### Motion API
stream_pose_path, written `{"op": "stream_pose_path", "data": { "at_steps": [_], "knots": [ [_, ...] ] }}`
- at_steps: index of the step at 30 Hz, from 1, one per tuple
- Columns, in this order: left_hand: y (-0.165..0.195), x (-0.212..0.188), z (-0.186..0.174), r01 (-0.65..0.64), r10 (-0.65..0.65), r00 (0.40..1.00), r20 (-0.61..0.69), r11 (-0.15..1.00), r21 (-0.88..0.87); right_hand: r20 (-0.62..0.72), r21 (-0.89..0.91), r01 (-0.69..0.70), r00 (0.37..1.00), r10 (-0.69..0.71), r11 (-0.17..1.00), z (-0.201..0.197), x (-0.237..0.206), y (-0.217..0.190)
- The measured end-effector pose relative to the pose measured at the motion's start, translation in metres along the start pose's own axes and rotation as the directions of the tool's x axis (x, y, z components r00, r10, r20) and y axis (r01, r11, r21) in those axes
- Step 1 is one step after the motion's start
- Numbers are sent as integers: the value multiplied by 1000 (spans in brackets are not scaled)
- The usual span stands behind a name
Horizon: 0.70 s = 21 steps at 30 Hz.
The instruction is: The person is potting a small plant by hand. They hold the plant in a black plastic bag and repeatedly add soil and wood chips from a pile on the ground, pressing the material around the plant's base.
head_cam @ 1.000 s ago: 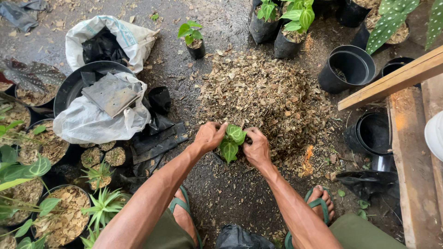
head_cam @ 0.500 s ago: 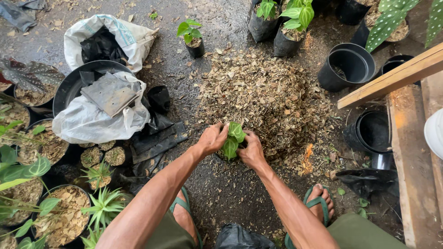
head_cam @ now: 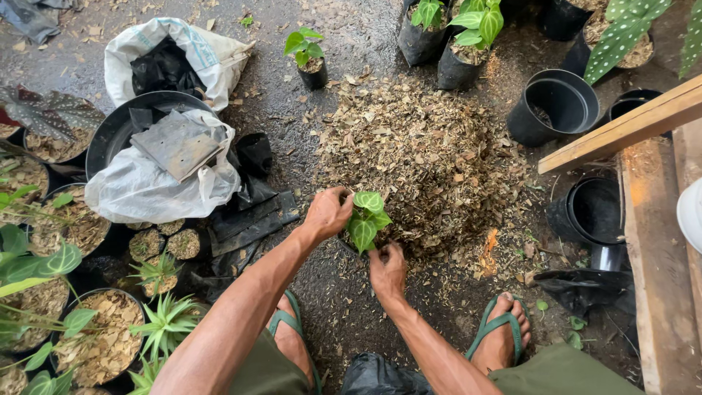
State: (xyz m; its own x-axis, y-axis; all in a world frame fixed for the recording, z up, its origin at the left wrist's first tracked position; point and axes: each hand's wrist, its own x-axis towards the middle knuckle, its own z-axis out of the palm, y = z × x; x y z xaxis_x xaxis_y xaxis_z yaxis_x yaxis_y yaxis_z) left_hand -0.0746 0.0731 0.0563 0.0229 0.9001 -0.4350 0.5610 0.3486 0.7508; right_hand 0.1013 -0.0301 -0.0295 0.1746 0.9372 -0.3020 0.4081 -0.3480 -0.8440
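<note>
A small green-leaved seedling stands in a dark pot at the near edge of a heap of dry brown leaf mulch. My left hand rests against the pot's left side, fingers curled at its rim. My right hand sits just below the plant, fingers bent toward the pot's base. The pot itself is mostly hidden by the leaves and my hands. My feet in green sandals are planted on the wet ground below.
Empty black pots stand at the right by wooden planks. A white sack and a black tub lie at the left, with several potted plants filled with mulch. Small potted seedlings stand at the back.
My right hand has slid from the plant's right side down to just below it. My left hand stays at the pot's left side.
</note>
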Motion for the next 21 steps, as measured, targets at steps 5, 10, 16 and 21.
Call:
{"op": "stream_pose_path", "data": {
  "at_steps": [5, 10, 16, 21],
  "knots": [
    [3, -6, -3, -4, 6, 1000, 30, 999, -42, 151, 126, -105, 985, 86, 986, -18, 23, 13],
    [-2, -13, 1, -73, 74, 997, 12, 994, -79, 435, -100, 8, 900, 37, 995, -57, 72, 1],
    [-10, -25, 10, -3, 3, 1000, 1, 999, -35, 439, -53, 231, 879, -185, 971, -59, 96, -22],
    [-19, -28, 13, -42, 42, 999, -15, 998, -38, 419, -145, 554, 785, -457, 820, -58, 81, -28]
  ]
}}
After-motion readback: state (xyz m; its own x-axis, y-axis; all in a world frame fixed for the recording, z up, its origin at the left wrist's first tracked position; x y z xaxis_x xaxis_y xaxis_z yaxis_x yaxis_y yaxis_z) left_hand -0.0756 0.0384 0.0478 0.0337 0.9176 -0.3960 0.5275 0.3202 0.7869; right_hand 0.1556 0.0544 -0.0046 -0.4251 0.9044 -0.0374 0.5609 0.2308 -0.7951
